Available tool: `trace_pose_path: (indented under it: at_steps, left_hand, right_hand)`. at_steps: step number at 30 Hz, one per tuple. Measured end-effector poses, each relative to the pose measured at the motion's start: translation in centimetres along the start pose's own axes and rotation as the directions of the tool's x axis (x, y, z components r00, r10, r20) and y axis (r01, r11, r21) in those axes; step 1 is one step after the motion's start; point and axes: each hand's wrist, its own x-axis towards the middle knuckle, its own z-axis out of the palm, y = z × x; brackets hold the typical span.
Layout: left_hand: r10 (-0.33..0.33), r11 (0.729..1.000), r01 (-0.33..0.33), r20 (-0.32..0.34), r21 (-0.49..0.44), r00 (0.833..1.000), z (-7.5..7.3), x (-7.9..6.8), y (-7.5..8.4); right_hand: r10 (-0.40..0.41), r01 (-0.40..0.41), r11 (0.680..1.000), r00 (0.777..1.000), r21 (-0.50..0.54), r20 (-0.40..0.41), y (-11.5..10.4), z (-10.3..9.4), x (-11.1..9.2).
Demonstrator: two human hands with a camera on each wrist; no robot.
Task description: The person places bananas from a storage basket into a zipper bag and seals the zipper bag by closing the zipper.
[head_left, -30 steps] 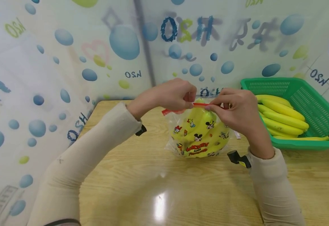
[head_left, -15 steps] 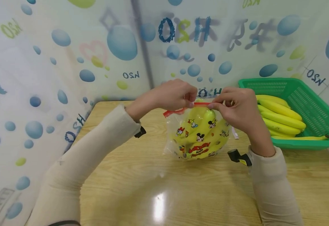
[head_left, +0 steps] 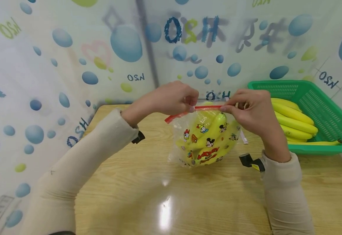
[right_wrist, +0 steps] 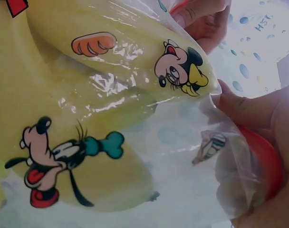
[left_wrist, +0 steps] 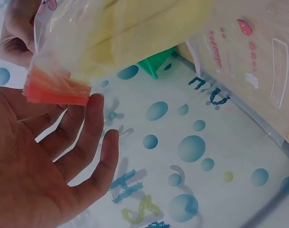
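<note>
Printed bag [head_left: 206,138]: pinched by left hand [head_left: 172,97] and right hand [head_left: 251,111] at its red strip [head_left: 208,107]. Gripped slightly wider than 0.5 s ago, baring more strip and likely drawing it straighter. Reaches in from opposite sides, bent inward. Held upright over the table [head_left: 123,189] with bananas [head_left: 216,123] inside, near a green basket [head_left: 312,149].

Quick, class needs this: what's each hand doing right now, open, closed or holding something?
Left hand: holding, pinching the red strip of the printed bag.
Right hand: holding, pinching the same strip.
</note>
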Motion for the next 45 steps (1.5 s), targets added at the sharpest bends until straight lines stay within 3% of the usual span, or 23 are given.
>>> trace_pose_path:
  at_steps: [23,37,45]
  left_hand:
    - [-0.010,1.000,0.010,-0.001,-0.017,1.000,-0.4,-1.4,-2.2]
    - [-0.030,0.999,0.030,0.010,-0.036,1.000,-0.9,-1.7,-2.4]
    - [-0.038,0.994,0.034,-0.038,-0.102,0.999,0.5,-1.0,-2.7]
  right_hand:
    - [0.030,-0.033,0.994,0.999,0.106,0.031,1.5,-0.5,-0.1]
    - [0.052,-0.054,0.993,0.998,0.109,0.020,2.3,-1.0,-0.1]
    - [0.035,-0.031,0.994,0.999,0.102,-0.036,2.6,-0.7,0.0]
